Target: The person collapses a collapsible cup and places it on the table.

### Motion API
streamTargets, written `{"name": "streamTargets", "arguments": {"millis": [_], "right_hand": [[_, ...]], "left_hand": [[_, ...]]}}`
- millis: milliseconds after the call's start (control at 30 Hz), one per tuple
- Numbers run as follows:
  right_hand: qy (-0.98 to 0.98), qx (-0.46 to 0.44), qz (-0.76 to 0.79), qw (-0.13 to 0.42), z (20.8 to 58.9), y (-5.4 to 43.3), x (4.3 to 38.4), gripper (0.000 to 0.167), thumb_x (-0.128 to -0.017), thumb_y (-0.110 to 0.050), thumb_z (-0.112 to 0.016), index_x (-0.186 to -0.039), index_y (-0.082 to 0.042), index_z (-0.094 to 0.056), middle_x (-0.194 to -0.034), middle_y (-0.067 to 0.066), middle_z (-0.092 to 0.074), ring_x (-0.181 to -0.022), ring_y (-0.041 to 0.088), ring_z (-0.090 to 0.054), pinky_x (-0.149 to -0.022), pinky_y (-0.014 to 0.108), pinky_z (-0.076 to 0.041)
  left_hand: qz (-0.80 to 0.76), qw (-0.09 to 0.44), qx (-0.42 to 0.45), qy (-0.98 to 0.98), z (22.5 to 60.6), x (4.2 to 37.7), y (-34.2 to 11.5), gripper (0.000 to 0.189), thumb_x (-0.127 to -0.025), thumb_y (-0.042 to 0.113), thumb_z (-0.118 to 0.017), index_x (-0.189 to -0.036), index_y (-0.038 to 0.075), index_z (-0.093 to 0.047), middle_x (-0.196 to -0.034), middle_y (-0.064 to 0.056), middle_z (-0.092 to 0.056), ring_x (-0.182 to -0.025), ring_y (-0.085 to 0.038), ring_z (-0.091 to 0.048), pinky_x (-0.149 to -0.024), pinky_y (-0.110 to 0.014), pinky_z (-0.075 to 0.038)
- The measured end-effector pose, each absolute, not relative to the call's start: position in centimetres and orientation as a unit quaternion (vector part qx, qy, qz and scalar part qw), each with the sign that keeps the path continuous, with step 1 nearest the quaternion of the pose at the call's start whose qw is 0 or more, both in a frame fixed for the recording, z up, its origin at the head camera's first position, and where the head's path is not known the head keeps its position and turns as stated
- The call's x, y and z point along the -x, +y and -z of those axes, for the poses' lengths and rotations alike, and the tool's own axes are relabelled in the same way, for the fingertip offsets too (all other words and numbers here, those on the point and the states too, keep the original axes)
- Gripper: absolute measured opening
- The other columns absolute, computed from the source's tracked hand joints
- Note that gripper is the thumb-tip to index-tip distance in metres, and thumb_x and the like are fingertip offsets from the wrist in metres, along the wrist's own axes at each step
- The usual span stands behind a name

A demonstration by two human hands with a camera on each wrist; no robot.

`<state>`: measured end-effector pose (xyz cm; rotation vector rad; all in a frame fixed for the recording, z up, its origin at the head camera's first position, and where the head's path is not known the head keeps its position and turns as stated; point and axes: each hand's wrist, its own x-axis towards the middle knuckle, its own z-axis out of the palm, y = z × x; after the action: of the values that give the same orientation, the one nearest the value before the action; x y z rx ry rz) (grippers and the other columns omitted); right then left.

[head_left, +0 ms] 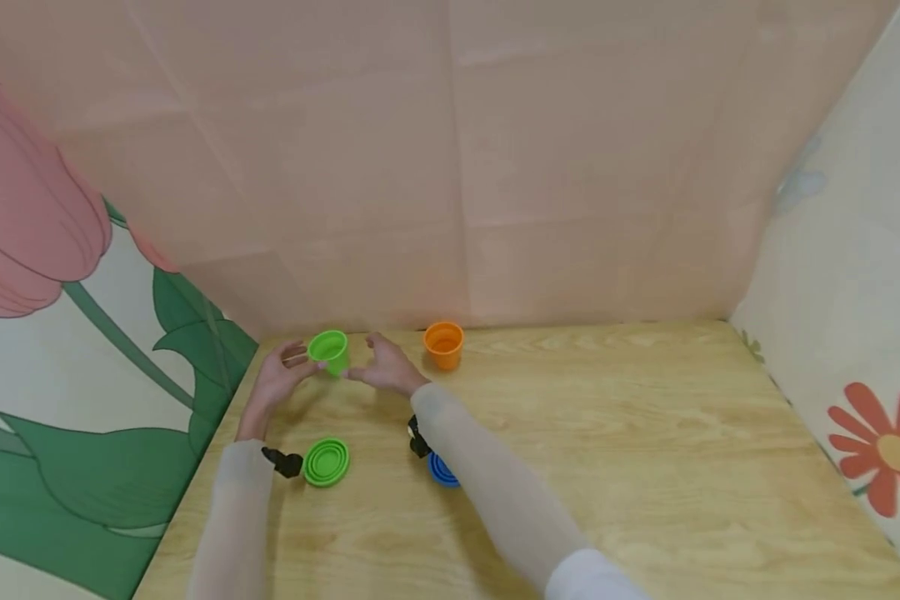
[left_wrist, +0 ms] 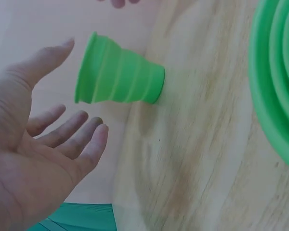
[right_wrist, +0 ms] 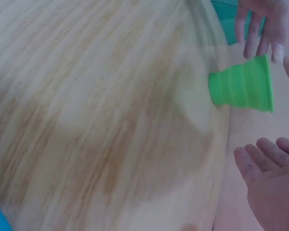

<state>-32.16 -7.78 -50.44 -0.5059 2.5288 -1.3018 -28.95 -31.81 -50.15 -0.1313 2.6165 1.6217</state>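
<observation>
A light green collapsible cup (head_left: 330,353), pulled out to full height, stands upright near the table's back edge. To its left is my left hand (head_left: 277,379), fingers spread and slightly bent; in the left wrist view the green cup (left_wrist: 120,72) stands apart from that hand (left_wrist: 43,134). My right hand (head_left: 387,365) is on the cup's other side with its fingers extended. A gap shows between the right hand (right_wrist: 274,178) and the cup (right_wrist: 243,85) in the right wrist view. Neither hand grips anything.
An orange cup (head_left: 444,346), also extended, stands to the right of my right hand. Closer to me lie a flattened green cup (head_left: 326,462) and a flattened blue cup (head_left: 442,472), partly hidden by the right forearm. A pink sheet (head_left: 450,167) hangs behind the wooden table (head_left: 645,458).
</observation>
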Motion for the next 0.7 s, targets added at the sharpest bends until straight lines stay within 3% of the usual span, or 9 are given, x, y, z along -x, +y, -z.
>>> {"name": "streamTargets", "arguments": {"millis": [333, 700], "right_hand": [[0.855, 0.181, 0.463, 0.147, 49.4, -7.3, 32.8, 0.093, -0.094, -0.046, -0.077, -0.164, -0.007, -0.029, -0.168, 0.016, -0.038, -0.152, 0.037, -0.044, -0.126, 0.052, -0.042], [0.838, 0.186, 0.476, 0.193, 49.6, -8.6, 32.2, 0.09, -0.096, -0.043, -0.074, -0.165, -0.008, -0.028, -0.169, 0.016, -0.037, -0.155, 0.037, -0.04, -0.127, 0.057, -0.038]], "left_hand": [[-0.531, 0.018, 0.031, 0.847, 50.1, 30.2, -30.8, 0.101, -0.092, 0.028, -0.083, -0.166, 0.001, -0.02, -0.168, -0.027, -0.033, -0.151, -0.047, -0.042, -0.12, -0.058, -0.046], [-0.546, 0.043, 0.017, 0.837, 50.5, 29.6, -31.0, 0.095, -0.095, 0.018, -0.079, -0.167, 0.006, -0.018, -0.17, -0.026, -0.026, -0.156, -0.049, -0.032, -0.123, -0.063, -0.04]]}}
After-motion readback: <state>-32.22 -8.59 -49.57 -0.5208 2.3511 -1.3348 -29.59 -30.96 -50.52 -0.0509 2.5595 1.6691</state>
